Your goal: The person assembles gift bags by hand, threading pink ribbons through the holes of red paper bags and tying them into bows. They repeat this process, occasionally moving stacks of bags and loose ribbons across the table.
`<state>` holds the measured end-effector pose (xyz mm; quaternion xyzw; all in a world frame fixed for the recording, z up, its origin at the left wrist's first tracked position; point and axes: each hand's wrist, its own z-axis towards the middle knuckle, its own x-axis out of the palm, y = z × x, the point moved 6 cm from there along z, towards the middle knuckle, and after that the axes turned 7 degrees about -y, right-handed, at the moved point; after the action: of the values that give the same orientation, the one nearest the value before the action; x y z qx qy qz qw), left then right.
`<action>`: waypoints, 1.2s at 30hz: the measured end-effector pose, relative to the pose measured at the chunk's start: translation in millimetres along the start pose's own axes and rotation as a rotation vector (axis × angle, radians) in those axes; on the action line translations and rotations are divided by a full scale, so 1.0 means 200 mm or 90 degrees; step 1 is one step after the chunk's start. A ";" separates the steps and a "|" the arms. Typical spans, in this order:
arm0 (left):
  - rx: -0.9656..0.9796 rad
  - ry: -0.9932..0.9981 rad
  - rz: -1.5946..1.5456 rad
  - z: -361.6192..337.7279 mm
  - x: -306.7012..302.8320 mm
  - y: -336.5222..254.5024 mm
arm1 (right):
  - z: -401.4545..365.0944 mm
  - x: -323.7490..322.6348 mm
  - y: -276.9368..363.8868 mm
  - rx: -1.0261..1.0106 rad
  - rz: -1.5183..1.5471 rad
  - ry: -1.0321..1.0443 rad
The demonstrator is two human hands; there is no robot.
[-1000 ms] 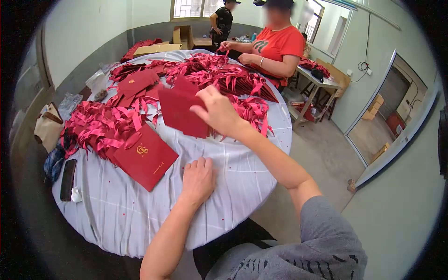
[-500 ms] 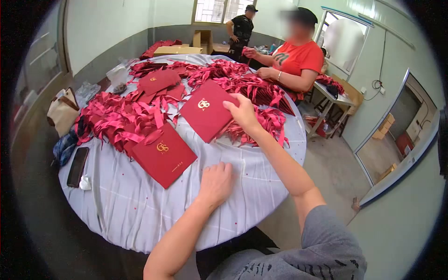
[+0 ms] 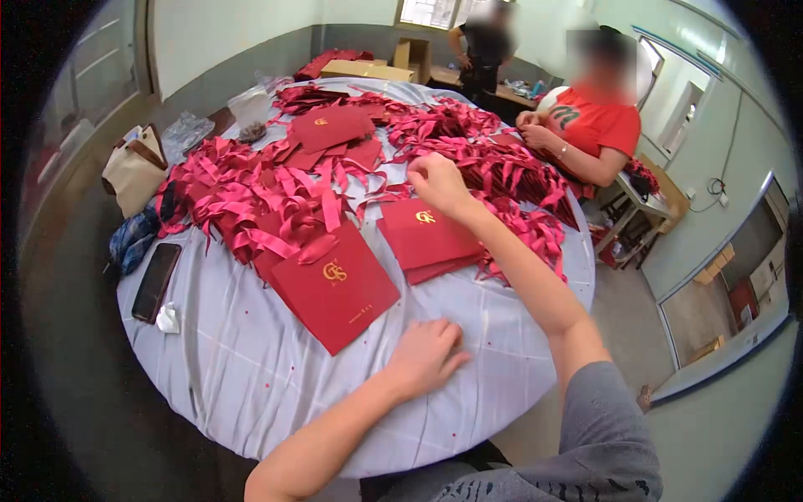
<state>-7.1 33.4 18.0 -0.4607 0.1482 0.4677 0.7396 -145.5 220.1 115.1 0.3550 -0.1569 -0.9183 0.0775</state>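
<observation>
My left hand (image 3: 428, 356) rests on the white tablecloth with its fingers loosely bent, the thumb apart and nothing in it. My right hand (image 3: 437, 181) hangs above a red paper bag (image 3: 418, 233) with a gold emblem, its fingers curled together. Whatever those fingers hold, if anything, is hidden. That bag lies flat on other bags. Nearer my left hand, another red bag (image 3: 339, 289) with gold lettering tops a pile. Pink ribbon handles (image 3: 251, 197) spread in a tangle behind it, and more ribboned bags (image 3: 502, 167) lie beyond my right hand.
Across the table (image 3: 242, 393), a co-worker in a red shirt (image 3: 598, 125) has both hands close together. Another person (image 3: 485, 50) stands behind. A phone (image 3: 156, 283), crumpled tissue (image 3: 167, 319) and cream bag (image 3: 134, 171) lie at the left. Cardboard boxes (image 3: 368, 70) sit at the back.
My right hand has let go of the red bag, which now lies on the stack, and has risen beyond it. My left hand has turned and its thumb shows. The view has shifted left.
</observation>
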 end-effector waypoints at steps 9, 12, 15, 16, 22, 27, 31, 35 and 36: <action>-0.004 -0.024 -0.019 0.01 -0.03 0.03 | 0.50 0.93 -0.39 0.658 0.678 0.115; -0.014 -0.001 -0.026 0.00 0.01 0.04 | 0.55 1.18 -0.53 0.748 0.760 -0.005; -0.021 -0.011 -0.030 0.00 -0.02 0.04 | 0.58 1.24 -0.51 0.736 0.710 -0.065; -0.025 -0.007 -0.051 0.00 -0.02 0.04 | 0.59 1.28 -0.52 0.730 0.710 -0.062; -0.040 0.031 -0.015 0.00 -0.01 0.05 | 0.63 1.38 -0.60 0.836 0.542 -0.059; -0.018 -0.001 -0.005 -0.01 0.00 0.04 | 0.67 1.36 -0.66 0.883 0.516 -0.091; -0.023 0.049 0.022 -0.01 0.00 0.04 | 0.71 1.36 -0.69 0.831 0.691 -0.084; -0.027 0.051 0.042 0.00 -0.01 0.05 | 0.90 1.34 -0.80 0.633 1.042 -0.110; -0.027 0.066 0.044 -0.01 -0.01 0.05 | 0.92 1.22 -0.75 0.606 1.003 -0.149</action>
<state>-15.0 33.2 13.1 -0.4945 0.1918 0.4716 0.7044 -453.6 342.5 38.1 0.0454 -0.7203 -0.4691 0.5089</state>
